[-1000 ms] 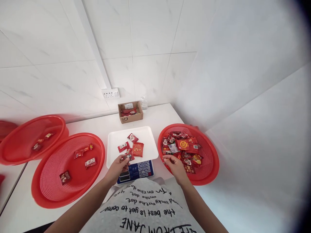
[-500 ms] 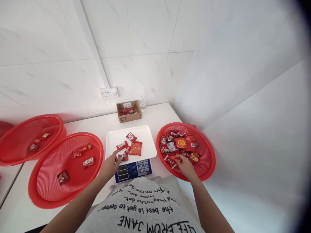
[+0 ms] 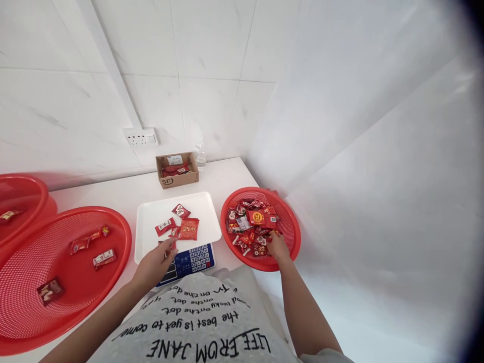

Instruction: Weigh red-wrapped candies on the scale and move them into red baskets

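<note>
A white tray (image 3: 204, 214) sits on a blue-faced scale (image 3: 194, 259) and carries several red snack packets (image 3: 188, 228). My left hand (image 3: 154, 263) hovers at the tray's front edge, fingers loosely spread, its fingertips at a small dark packet (image 3: 167, 244) there. My right hand (image 3: 279, 246) is inside the red basket (image 3: 293, 222) on the right, fingers curled down into a heap of red packets (image 3: 251, 224); what they pinch is hidden.
A large red basket (image 3: 22, 312) with a few packets lies at the left, another red basket (image 3: 22, 189) behind it. A small cardboard box (image 3: 177, 172) and a clear bottle (image 3: 200, 153) stand by the tiled wall. The wall closes in on the right.
My right hand moved from the gap beside the scale into the right basket's pile. My left hand stayed at the tray's front edge and loosened from the small packet. The view swung right.
</note>
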Demonstrator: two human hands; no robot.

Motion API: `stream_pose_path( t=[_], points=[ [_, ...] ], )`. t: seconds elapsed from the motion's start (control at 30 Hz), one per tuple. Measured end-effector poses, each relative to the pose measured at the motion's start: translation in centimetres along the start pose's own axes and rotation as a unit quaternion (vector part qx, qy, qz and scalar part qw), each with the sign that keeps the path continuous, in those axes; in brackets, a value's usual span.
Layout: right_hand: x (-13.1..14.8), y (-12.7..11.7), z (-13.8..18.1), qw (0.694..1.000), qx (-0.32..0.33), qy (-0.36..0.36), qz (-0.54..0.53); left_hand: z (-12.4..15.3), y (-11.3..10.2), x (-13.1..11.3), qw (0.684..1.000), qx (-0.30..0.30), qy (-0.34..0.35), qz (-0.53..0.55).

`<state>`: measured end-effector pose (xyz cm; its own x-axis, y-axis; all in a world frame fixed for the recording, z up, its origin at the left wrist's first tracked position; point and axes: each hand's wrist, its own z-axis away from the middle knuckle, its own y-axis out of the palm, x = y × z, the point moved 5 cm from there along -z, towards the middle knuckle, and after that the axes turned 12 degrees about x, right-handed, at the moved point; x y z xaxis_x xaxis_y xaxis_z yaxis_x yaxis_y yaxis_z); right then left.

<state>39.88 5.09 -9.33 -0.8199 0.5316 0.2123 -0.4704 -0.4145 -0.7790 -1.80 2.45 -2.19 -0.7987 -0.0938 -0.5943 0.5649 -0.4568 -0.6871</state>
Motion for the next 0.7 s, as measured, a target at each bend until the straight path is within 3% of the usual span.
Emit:
stream_pose_path(
  t=[0.4, 0.7],
  points=[
    [-0.7, 0.6, -1.4, 0.998, 0.044, -0.03, 0.024, 0.1, 0.8, -0.6, 0.999, 0.045, 0.016, -0.013],
    [-0.9, -0.4, -1.9, 0.999, 0.009, -0.031, 0.004, 0.1, 0.5, -1.1, 0.999, 0.039, 0.017, -0.021]
  ],
)
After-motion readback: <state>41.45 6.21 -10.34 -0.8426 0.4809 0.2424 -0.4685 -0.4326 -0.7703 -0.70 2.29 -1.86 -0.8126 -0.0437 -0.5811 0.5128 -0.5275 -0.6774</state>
